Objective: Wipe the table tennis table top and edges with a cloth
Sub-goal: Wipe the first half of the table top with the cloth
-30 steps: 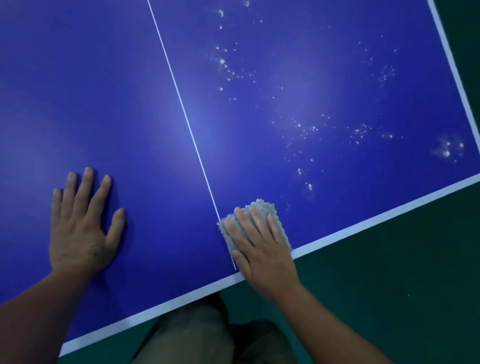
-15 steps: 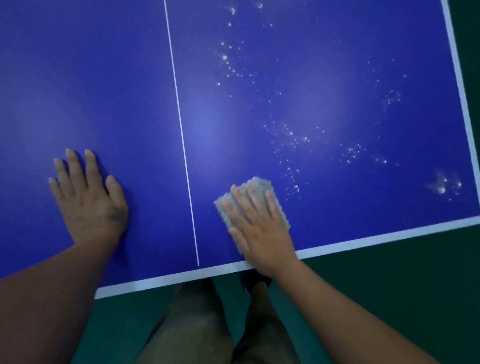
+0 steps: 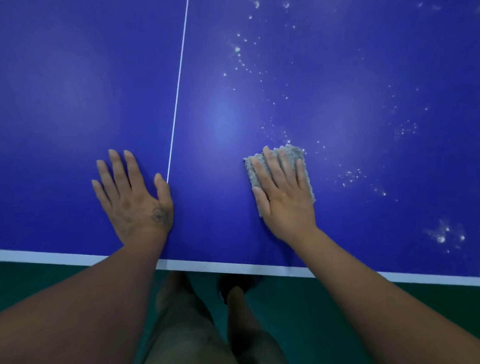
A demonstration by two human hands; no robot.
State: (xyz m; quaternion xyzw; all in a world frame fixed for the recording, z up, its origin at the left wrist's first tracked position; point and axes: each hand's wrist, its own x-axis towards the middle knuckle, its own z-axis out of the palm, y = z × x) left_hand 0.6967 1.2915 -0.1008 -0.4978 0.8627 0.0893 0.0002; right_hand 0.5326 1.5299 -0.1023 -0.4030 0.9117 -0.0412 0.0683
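Head view: one table (image 3: pixel 67 106), left hand (image 3: pixel 133 196) flat, empty; right hand (image 3: pixel 284 196) flat atop one cloth (image 3: pixel 293 152).

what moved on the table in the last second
The right hand slid the cloth rightward off the centre line and further from the near edge, up to the white specks. The left hand shifted right until its thumb lay beside the line. Both hands are flat as before, right pressing the cloth, left on the bare table; the specks remain.
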